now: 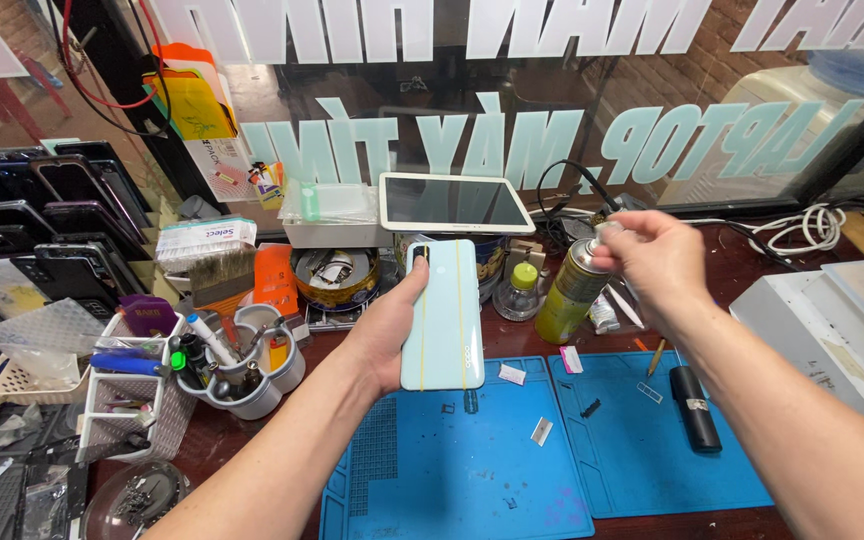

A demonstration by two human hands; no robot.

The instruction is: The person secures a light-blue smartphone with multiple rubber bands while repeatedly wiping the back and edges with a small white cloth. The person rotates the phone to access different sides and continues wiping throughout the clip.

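Observation:
My left hand (pixel 384 325) holds a pale mint smartphone (pixel 442 315) upright, back side toward me, above a blue work mat (pixel 452 470). My right hand (pixel 652 260) is closed around the top of a yellow-green spray can (pixel 570 292) that stands at the mat's far edge. A small clear bottle with a green cap (pixel 520 292) sits between the phone and the can.
A white tablet (pixel 455 203) lies on a box behind. A tool holder (pixel 237 365) and baskets stand left, dark phones (pixel 62 215) on a rack. A black cylinder (pixel 695 408), a razor blade (pixel 542 431) and small parts lie on the second mat (pixel 642 460). A white device (pixel 842 330) sits right.

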